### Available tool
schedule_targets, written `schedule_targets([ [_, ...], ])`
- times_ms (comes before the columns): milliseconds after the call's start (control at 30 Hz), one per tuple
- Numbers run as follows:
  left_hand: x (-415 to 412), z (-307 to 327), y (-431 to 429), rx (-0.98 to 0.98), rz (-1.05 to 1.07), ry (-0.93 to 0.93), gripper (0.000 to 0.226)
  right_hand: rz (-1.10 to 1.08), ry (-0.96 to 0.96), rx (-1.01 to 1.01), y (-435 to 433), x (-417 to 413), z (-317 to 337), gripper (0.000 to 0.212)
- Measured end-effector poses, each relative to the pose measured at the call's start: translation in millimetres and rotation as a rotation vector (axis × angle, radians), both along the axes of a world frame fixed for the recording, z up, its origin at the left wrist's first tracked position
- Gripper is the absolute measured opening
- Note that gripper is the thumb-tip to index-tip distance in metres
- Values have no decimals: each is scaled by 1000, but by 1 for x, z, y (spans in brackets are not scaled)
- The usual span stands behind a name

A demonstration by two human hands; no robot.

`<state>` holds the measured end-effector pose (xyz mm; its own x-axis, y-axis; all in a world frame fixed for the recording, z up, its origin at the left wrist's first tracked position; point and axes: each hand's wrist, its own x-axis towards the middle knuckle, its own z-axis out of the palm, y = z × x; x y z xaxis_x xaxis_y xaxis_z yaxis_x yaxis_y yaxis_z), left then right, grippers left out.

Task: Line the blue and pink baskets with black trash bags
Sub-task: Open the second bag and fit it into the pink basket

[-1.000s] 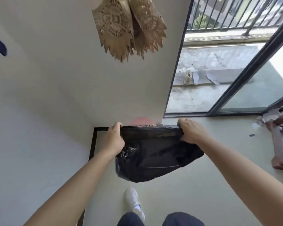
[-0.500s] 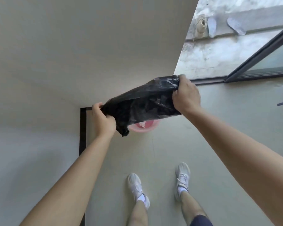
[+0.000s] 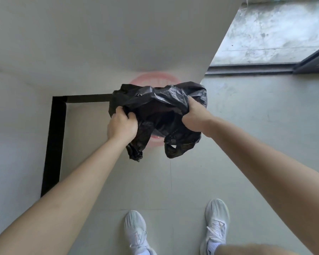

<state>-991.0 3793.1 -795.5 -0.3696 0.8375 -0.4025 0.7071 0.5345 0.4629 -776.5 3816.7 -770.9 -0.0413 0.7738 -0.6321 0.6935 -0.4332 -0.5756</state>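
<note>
I hold a black trash bag (image 3: 160, 109) spread open between both hands, its mouth facing me and its two handle loops hanging down. My left hand (image 3: 121, 126) grips the bag's left edge. My right hand (image 3: 193, 116) grips the right edge. Directly beneath the bag stands the pink basket (image 3: 156, 137), mostly hidden; only a thin strip of its near rim shows, plus a pink reflection on the wall behind. The blue basket is not in view.
The basket stands on a pale tiled floor in a corner against a white wall (image 3: 99, 43) with a black skirting strip (image 3: 53, 144). A sliding door track (image 3: 250, 68) and a concrete balcony lie to the right. My white shoes (image 3: 136, 232) stand close below.
My view has tilted further down. The bag, earlier stretched flat and raised, has come down over the pink basket and its mouth has been pulled open.
</note>
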Motion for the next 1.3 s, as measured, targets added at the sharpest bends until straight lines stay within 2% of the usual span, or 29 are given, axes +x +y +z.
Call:
schedule_targets([
  [100,-9,-28,31,11,-94,5,29,-31,46,40,22,-16,-34,64],
  [200,-12,-51,57,-20,-98,-122,42,43,24,74,41,-36,-68,59],
  [267,-14,-65,72,-73,-147,-99,40,210,-50,64,53,-45,-94,40],
  [333,-15,-82,82,-202,-309,41,20,425,-207,2,63,-50,-118,6],
  [367,-14,-91,85,-271,-373,94,13,505,-261,-15,68,-52,-130,15],
  [400,-12,-101,88,-317,-421,120,19,572,-308,-20,71,-54,-140,25],
  [467,-11,-120,91,-380,-499,162,30,668,-376,-24,76,-54,-158,30],
  [533,-10,-134,90,-440,-600,220,29,747,-456,-38,78,-53,-170,30],
  [600,-9,-142,79,-578,-724,250,23,831,-536,-76,77,-49,-173,24],
  [667,-10,-146,66,-661,-744,198,22,882,-558,-94,71,-44,-168,20],
  [733,-10,-141,58,-558,-726,125,21,872,-562,-82,63,-36,-161,20],
  [767,-10,-136,57,-407,-732,130,21,865,-566,-71,58,-31,-158,20],
  [867,-10,-122,59,258,-736,407,17,862,-599,-12,47,-14,-156,26],
  [900,-9,-119,60,391,-700,506,21,858,-609,0,44,-7,-156,27],
  [933,-8,-117,60,432,-655,574,31,845,-622,8,41,1,-157,27],
  [1000,-5,-122,55,350,-563,592,50,791,-633,25,35,18,-159,25],
  [1133,3,-126,33,251,-533,468,27,578,-537,168,27,47,-154,22],
  [1200,5,-123,22,288,-569,556,20,496,-499,306,25,57,-151,31],
  [1300,7,-113,17,408,-572,651,27,444,-419,543,23,69,-145,55],
])
